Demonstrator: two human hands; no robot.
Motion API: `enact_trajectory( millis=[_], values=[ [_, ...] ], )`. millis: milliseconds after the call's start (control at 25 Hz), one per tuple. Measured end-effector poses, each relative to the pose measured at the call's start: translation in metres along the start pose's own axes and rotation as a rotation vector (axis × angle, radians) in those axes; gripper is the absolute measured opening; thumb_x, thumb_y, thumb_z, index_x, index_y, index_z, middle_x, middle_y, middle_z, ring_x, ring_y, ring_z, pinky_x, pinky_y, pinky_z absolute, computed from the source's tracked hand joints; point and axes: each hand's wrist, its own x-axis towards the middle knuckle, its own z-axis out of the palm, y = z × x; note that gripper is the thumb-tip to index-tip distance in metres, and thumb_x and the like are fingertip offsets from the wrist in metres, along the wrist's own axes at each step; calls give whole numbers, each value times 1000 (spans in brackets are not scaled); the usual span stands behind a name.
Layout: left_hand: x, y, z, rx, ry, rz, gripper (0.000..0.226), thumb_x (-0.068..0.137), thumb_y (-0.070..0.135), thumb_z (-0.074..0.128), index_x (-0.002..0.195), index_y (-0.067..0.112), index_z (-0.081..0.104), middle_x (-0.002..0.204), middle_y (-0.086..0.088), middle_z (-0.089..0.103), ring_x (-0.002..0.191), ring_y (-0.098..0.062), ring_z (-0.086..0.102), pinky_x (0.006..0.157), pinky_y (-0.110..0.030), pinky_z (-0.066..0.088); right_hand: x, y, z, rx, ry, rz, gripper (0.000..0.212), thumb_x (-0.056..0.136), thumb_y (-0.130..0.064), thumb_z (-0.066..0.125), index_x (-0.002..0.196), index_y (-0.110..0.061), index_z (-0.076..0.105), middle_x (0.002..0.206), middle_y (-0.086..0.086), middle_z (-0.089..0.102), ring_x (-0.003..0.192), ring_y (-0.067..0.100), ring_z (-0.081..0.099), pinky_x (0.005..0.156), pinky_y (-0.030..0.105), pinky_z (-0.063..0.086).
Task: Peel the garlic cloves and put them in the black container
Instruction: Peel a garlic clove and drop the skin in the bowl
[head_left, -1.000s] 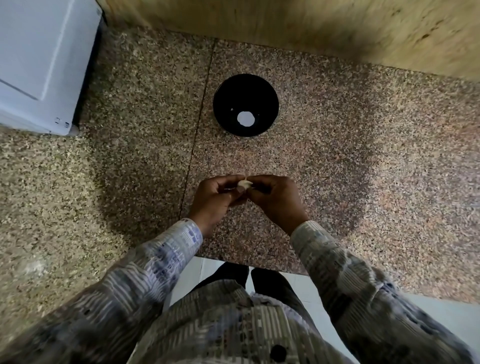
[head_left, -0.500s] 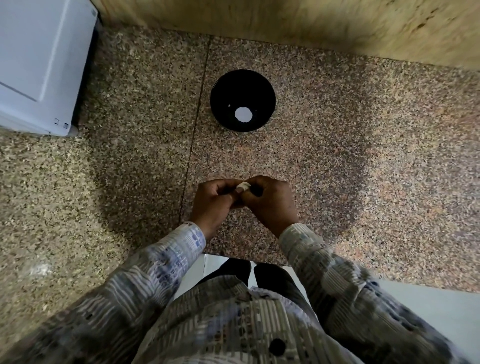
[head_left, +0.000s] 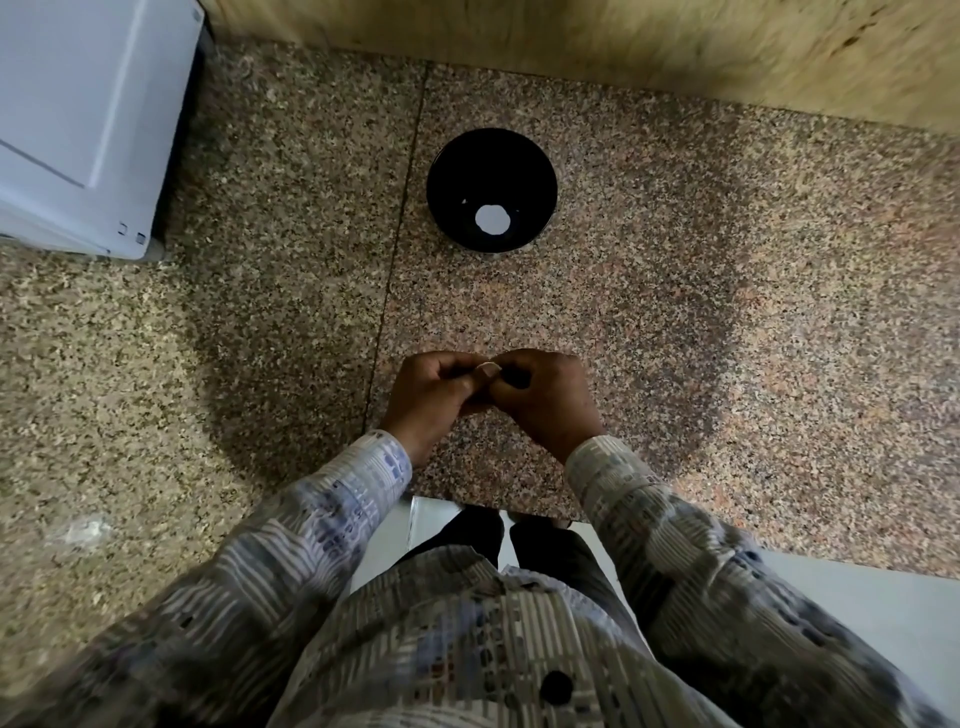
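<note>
Head: hands (head_left: 434, 397) (head_left: 548, 402) pinch garlic clove (head_left: 488, 370); black container (head_left: 449, 174) beyond.

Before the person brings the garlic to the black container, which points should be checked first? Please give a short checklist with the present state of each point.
1. Grip: the left hand and the right hand both pinch the garlic clove between their fingertips: ok.
2. Peel fully off: the fingers hide most of the clove: cannot tell.
3. Target: the black container stands upright with its mouth open: ok.
4. Way to the container: only bare counter lies between it and the hands: ok.
5. Contents: the white patch at the container's bottom may be a clove or a reflection: cannot tell.
</note>
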Motion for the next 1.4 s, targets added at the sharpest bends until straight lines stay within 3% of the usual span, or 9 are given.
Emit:
enact_trajectory(
  millis=[160, 320, 560, 720, 1000, 1400],
  values=[
    [2, 0, -5, 9, -28, -13, 19, 90, 3, 75, 109, 7, 78, 101, -13, 79, 98, -30, 76, 86, -44, 62, 0, 0, 0, -9, -32, -47, 24, 86, -20, 78, 111, -21, 79, 92, -5, 77, 78, 6, 72, 72, 31, 63],
    [4, -1, -3, -14, 22, -62, 16, 89, 1, 75, 104, 4, 79, 99, -17, 78, 95, -33, 77, 87, -50, 62, 0, -5, 4, -40, 11, -43, 15, 85, -20, 79, 100, -19, 80, 81, -3, 75, 71, 11, 70, 65, 32, 60],
    [3, -1, 8, -22, 112, -66, 13, 88, 2, 74, 98, 6, 81, 92, -14, 79, 89, -30, 78, 76, -40, 63, -3, -4, 14, 19, 87, 48, 15, 83, -17, 78, 97, -20, 80, 80, -4, 75, 70, 11, 70, 63, 24, 56],
    [1, -2, 7, -44, 113, -56, 14, 88, 0, 73, 99, 4, 80, 94, -16, 79, 91, -32, 77, 76, -43, 63, -3, 2, 14, 144, 43, 113, 17, 82, -15, 81, 99, -18, 80, 83, -6, 76, 74, 10, 73, 67, 26, 61],
    [-6, -5, 11, -74, 160, -2, 18, 89, -4, 68, 102, 2, 80, 93, -16, 79, 88, -31, 77, 71, -37, 63, -5, -2, 16, 199, 78, 152, 17, 81, -15, 82, 98, -20, 80, 81, -8, 75, 73, 6, 72, 64, 15, 55],
    [-8, -11, 16, -89, 209, 35, 22, 88, -6, 67, 92, 10, 82, 86, -14, 79, 81, -30, 77, 66, -34, 61, -4, 3, 16, 178, 69, 173, 11, 83, -22, 84, 92, -19, 79, 76, -9, 74, 66, 3, 70, 60, 20, 58]
  ],
)
